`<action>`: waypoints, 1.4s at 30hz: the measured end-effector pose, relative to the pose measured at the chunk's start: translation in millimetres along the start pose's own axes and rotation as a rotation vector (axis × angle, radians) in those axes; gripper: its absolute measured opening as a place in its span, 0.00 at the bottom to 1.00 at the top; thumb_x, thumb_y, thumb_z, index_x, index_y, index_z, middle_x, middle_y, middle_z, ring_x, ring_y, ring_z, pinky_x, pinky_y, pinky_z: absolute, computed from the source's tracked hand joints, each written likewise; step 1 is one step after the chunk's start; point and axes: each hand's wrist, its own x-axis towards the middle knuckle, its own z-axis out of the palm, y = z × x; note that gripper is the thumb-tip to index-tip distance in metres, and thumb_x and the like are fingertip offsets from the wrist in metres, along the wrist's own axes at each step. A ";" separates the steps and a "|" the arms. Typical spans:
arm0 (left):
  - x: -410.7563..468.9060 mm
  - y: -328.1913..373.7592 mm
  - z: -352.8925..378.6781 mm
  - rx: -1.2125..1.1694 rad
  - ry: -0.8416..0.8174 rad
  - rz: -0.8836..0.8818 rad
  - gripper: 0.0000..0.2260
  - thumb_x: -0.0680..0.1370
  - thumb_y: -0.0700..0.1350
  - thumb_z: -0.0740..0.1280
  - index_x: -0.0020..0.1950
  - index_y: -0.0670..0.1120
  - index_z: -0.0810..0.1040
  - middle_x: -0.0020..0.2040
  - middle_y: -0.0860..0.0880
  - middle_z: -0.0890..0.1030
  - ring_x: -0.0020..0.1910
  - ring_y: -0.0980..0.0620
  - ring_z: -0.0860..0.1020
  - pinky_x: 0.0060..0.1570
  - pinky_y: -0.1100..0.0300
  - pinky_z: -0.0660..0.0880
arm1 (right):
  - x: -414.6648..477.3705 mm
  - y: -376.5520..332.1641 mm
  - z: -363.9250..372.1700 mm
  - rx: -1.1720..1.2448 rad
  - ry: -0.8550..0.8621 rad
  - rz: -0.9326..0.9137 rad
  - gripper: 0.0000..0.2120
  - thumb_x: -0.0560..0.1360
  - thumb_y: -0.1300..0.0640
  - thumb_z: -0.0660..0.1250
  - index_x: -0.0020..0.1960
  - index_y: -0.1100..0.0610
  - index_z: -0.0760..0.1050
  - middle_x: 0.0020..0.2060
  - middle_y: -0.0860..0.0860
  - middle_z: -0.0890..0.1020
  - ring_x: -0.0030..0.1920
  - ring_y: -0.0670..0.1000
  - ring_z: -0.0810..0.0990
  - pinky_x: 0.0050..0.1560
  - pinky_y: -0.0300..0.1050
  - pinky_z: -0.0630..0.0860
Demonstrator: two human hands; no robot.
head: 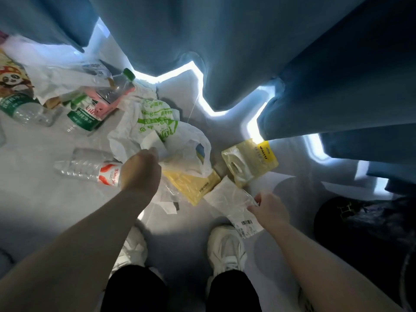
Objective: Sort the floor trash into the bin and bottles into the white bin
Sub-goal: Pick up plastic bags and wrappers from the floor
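Observation:
Trash lies scattered on the pale floor. My left hand [141, 170] reaches into a white plastic bag with green print [157, 122], its fingers closed on a fold of it. My right hand [269, 209] pinches the edge of a clear plastic wrapper with a barcode label [234, 206]. A flat yellow packet [193, 184] lies between my hands, and a yellow-topped clear pouch [247, 163] beyond my right hand. A crushed bottle with a red-and-white label [90, 168] rests left of my left hand. Green-labelled bottles [83, 113] [21, 109] lie farther left.
Blue curtains [225, 52] hang down to the floor ahead, with bright light under them. A dark-lined bin [364, 233] stands at the right. My white shoes [225, 248] are below. A printed panda bag [11, 79] and crumpled wrappers lie at far left.

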 end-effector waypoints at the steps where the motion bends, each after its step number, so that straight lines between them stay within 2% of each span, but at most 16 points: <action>1: -7.5 -1.2 -14.1 0.000 -0.004 -0.006 0.02 0.75 0.36 0.66 0.47 0.41 0.75 0.41 0.41 0.79 0.36 0.40 0.77 0.33 0.53 0.72 | -12.1 -1.3 -8.4 0.001 -0.013 -0.014 0.08 0.74 0.50 0.70 0.47 0.52 0.75 0.44 0.50 0.80 0.45 0.52 0.78 0.48 0.49 0.77; 5: -35.3 0.0 -76.5 0.004 -0.061 -0.006 0.03 0.75 0.40 0.67 0.48 0.43 0.76 0.43 0.43 0.80 0.42 0.40 0.78 0.38 0.56 0.67 | -61.5 -6.6 -41.5 0.070 -0.056 0.000 0.09 0.73 0.50 0.71 0.43 0.51 0.73 0.41 0.50 0.79 0.43 0.52 0.78 0.42 0.43 0.72; 9: -40.5 8.4 -99.2 0.116 -0.166 0.064 0.10 0.75 0.45 0.68 0.55 0.44 0.74 0.51 0.44 0.80 0.48 0.43 0.78 0.44 0.54 0.76 | -87.0 -15.2 -56.1 0.191 -0.048 -0.007 0.11 0.72 0.50 0.71 0.39 0.50 0.70 0.39 0.49 0.79 0.41 0.51 0.78 0.42 0.44 0.73; 13: -28.4 14.0 -75.6 0.192 -0.313 0.073 0.28 0.72 0.53 0.69 0.68 0.47 0.63 0.65 0.44 0.69 0.61 0.43 0.71 0.52 0.49 0.74 | -82.7 -24.3 -45.9 0.289 -0.056 -0.016 0.10 0.72 0.52 0.71 0.38 0.51 0.71 0.35 0.47 0.78 0.39 0.50 0.77 0.40 0.44 0.71; 16: -9.9 7.7 -38.3 0.208 -0.337 0.071 0.38 0.71 0.56 0.69 0.74 0.48 0.54 0.75 0.43 0.57 0.70 0.42 0.63 0.58 0.48 0.71 | -63.3 -26.1 -24.5 0.388 -0.079 -0.055 0.12 0.73 0.55 0.71 0.35 0.52 0.70 0.31 0.46 0.76 0.34 0.48 0.75 0.36 0.43 0.71; 20: 20.9 -12.1 10.6 0.190 -0.313 0.016 0.46 0.71 0.58 0.72 0.77 0.50 0.45 0.78 0.44 0.45 0.75 0.39 0.54 0.64 0.44 0.68 | -28.0 -22.6 1.1 0.395 -0.132 -0.151 0.07 0.75 0.54 0.70 0.41 0.54 0.74 0.35 0.48 0.79 0.35 0.46 0.77 0.34 0.39 0.70; 23: 40.5 -18.2 33.9 0.145 -0.295 0.010 0.50 0.69 0.58 0.74 0.77 0.50 0.42 0.78 0.43 0.46 0.75 0.38 0.54 0.66 0.42 0.64 | -9.2 -17.9 16.5 0.449 -0.148 -0.168 0.07 0.75 0.54 0.71 0.40 0.53 0.74 0.35 0.49 0.80 0.34 0.48 0.78 0.36 0.42 0.75; 26: 51.7 -15.7 42.3 0.125 -0.275 0.036 0.48 0.68 0.55 0.75 0.76 0.51 0.47 0.75 0.43 0.57 0.70 0.38 0.63 0.64 0.42 0.65 | 1.5 -14.7 23.3 0.458 -0.173 -0.163 0.06 0.75 0.55 0.70 0.45 0.56 0.76 0.37 0.51 0.81 0.37 0.52 0.80 0.40 0.48 0.80; 29: 56.7 -15.7 35.0 0.109 -0.327 0.018 0.40 0.70 0.52 0.74 0.74 0.50 0.54 0.71 0.43 0.63 0.67 0.38 0.67 0.62 0.43 0.66 | 1.7 -12.5 18.4 0.486 -0.170 -0.166 0.07 0.75 0.55 0.71 0.47 0.58 0.76 0.38 0.52 0.81 0.38 0.54 0.81 0.40 0.51 0.81; 31: 55.1 -17.2 25.1 0.139 -0.345 0.071 0.27 0.73 0.49 0.70 0.69 0.48 0.64 0.65 0.43 0.71 0.63 0.39 0.72 0.57 0.46 0.71 | -4.3 -12.3 11.1 0.516 -0.179 -0.155 0.07 0.75 0.56 0.71 0.47 0.58 0.76 0.38 0.52 0.81 0.36 0.52 0.80 0.39 0.51 0.82; 33: 48.7 -15.9 7.7 0.208 -0.223 0.089 0.13 0.77 0.45 0.64 0.61 0.46 0.73 0.55 0.41 0.78 0.54 0.38 0.77 0.48 0.51 0.73 | -14.0 -15.1 -0.2 0.534 -0.182 -0.148 0.07 0.75 0.55 0.71 0.47 0.58 0.76 0.38 0.51 0.81 0.34 0.51 0.79 0.38 0.48 0.81; 34: 43.8 -14.3 -4.1 0.236 -0.146 0.075 0.10 0.79 0.44 0.61 0.58 0.45 0.76 0.51 0.39 0.80 0.50 0.37 0.78 0.44 0.53 0.71 | -19.8 -17.2 -6.3 0.556 -0.178 -0.146 0.08 0.75 0.55 0.71 0.47 0.59 0.75 0.37 0.52 0.81 0.34 0.51 0.79 0.38 0.47 0.81; 35: 38.2 -11.5 -17.6 0.230 -0.073 0.072 0.10 0.79 0.43 0.60 0.56 0.44 0.77 0.49 0.38 0.80 0.48 0.36 0.78 0.41 0.54 0.70 | -26.0 -19.5 -12.5 0.583 -0.170 -0.143 0.08 0.75 0.56 0.71 0.46 0.59 0.75 0.37 0.52 0.80 0.34 0.51 0.79 0.36 0.46 0.80; 37: 23.8 -4.6 -44.7 0.095 0.018 0.099 0.09 0.79 0.43 0.61 0.55 0.42 0.77 0.46 0.36 0.81 0.45 0.35 0.78 0.40 0.52 0.71 | -42.0 -22.9 -26.6 0.641 -0.153 -0.136 0.07 0.75 0.57 0.71 0.45 0.59 0.75 0.36 0.50 0.79 0.31 0.48 0.77 0.29 0.36 0.77; 39: 4.7 9.0 -70.8 -0.133 -0.001 0.115 0.09 0.79 0.44 0.63 0.55 0.40 0.75 0.47 0.36 0.81 0.40 0.38 0.81 0.36 0.52 0.76 | -59.4 -22.9 -40.8 0.717 -0.123 -0.144 0.06 0.75 0.58 0.71 0.44 0.58 0.74 0.35 0.49 0.78 0.30 0.46 0.75 0.23 0.29 0.69; 42: -25.7 35.1 -96.4 -0.319 -0.085 0.109 0.10 0.79 0.44 0.65 0.58 0.40 0.74 0.49 0.40 0.79 0.31 0.47 0.82 0.21 0.61 0.75 | -85.1 -13.1 -61.5 0.850 -0.066 -0.145 0.06 0.74 0.58 0.71 0.46 0.59 0.74 0.36 0.49 0.77 0.32 0.43 0.73 0.21 0.26 0.64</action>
